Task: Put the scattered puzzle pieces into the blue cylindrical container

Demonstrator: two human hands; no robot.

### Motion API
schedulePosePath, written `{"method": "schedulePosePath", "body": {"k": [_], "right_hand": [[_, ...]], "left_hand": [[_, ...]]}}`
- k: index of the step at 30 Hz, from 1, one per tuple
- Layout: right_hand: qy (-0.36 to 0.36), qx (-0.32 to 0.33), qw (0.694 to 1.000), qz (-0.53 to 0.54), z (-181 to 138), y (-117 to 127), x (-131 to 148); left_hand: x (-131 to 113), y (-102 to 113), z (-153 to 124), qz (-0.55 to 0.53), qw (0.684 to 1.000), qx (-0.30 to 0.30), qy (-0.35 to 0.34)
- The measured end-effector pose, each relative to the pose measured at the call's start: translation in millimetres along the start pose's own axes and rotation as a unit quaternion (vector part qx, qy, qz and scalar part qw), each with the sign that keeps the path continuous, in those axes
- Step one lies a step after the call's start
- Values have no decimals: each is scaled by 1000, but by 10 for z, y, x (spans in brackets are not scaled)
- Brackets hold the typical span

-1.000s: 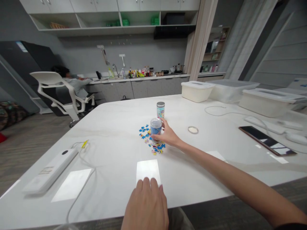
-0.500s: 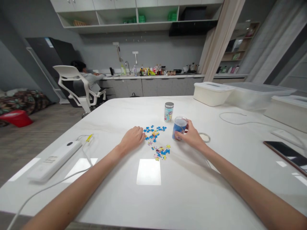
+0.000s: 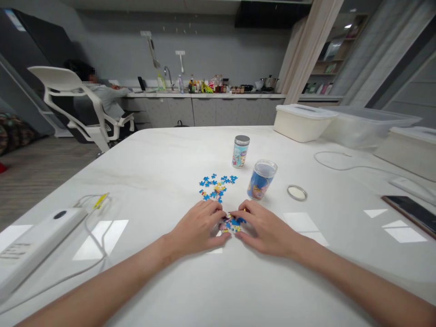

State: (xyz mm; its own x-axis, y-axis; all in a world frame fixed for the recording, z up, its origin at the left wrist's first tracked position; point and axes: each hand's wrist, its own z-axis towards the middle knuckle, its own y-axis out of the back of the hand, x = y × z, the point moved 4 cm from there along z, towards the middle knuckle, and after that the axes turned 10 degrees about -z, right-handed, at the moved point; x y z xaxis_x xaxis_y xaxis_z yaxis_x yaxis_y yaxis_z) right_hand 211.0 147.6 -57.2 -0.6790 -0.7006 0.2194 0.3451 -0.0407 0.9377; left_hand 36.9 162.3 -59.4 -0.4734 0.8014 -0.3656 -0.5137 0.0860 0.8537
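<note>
On the table (image 3: 163,156), some puzzle pieces (image 3: 235,223) lie between fingers (image 3: 219,239).

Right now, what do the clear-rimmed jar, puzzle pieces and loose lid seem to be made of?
Clear-rimmed jar: glossy plastic or glass; the see-through rim shines, but which is unclear.
Puzzle pieces: probably printed cardboard, looking thin, flat and brightly coloured.
Loose lid: perhaps metal, given its silvery rim; the pale centre's material is unclear.

White chair (image 3: 61,78), power strip (image 3: 41,238), apparently a phone (image 3: 410,213)
</note>
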Motion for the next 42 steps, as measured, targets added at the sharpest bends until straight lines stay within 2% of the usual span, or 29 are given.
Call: {"method": "schedulePosePath", "body": {"k": [4,7,11,15,19,22,27,34,38,42], "right_hand": [[-14,-13,1000,15,46,-53,-4],[1,-21,1000,4,140,-69,19],[13,-6,1000,-19,257,-119,47],[9,-28,999,-15,252,-130,73],[-4,-53,999,0,196,-122,68],[-19,-70,997,6,180,-120,37],[-39,-91,995,17,169,-139,-15],[7,-104,995,-2,170,-114,53],[52,-84,995,-11,166,-117,114],[54,-84,995,-19,166,-141,111]], "left_hand": [[9,-32,12,-23,1000,-5,-3],[20,-31,14,-24,1000,-13,1],[28,-30,2,-13,1000,-15,9],[33,-42,-12,8,1000,-10,15],[36,-21,-10,18,1000,25,-7],[58,81,-9,17,999,46,-11],[95,246,-16,-44,993,112,4],[74,202,-15,-74,992,98,15],[51,150,-15,-79,993,86,4],[46,145,-7,-77,993,86,-9]]}}
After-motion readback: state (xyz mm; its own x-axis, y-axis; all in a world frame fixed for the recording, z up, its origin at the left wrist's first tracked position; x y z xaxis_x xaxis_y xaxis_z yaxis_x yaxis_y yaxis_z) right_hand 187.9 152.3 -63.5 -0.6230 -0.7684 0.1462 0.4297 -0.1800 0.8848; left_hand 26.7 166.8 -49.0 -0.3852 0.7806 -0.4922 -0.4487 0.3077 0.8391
